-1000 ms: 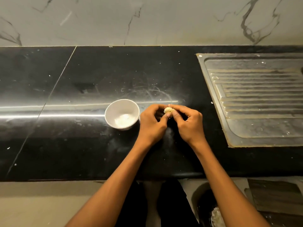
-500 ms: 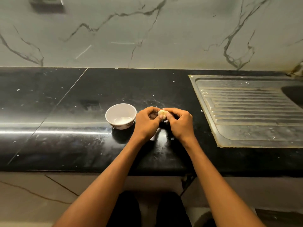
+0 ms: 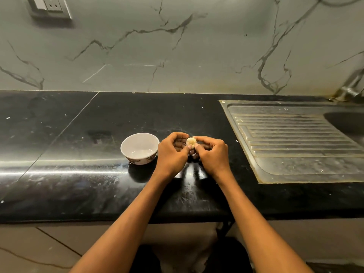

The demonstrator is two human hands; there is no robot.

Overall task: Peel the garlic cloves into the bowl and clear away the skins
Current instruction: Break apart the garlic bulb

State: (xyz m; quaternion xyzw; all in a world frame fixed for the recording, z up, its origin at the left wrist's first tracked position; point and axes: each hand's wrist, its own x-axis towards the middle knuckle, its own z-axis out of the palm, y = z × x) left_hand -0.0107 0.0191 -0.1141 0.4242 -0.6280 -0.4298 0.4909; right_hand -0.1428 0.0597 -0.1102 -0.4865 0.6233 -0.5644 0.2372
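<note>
Marble-veined wall tile rose behind the black stone countertop [image 3: 59, 186] where I stood, a switch plate [image 3: 49, 5] up at the far left. Furthest left of my things sat the small white bowl [image 3: 139, 147], and as far as I could tell it held no peeled cloves yet, only a pale sheen at the bottom. Just right of it my left hand [image 3: 172, 152] curled in, thumb and fingertips pinched on the garlic [image 3: 191, 141], which I held a little above the counter, not resting on it. My right hand [image 3: 212, 153] met it from the other side, fingers narrowed onto the same pale lump, working at its papery skin. I judged the job barely begun: this piece unpeeled, nothing in the bowl, no loose skins to clear that I could make out. Off to the right lay the steel drainboard [image 3: 295, 144] and the sink basin [image 3: 348, 123]
</note>
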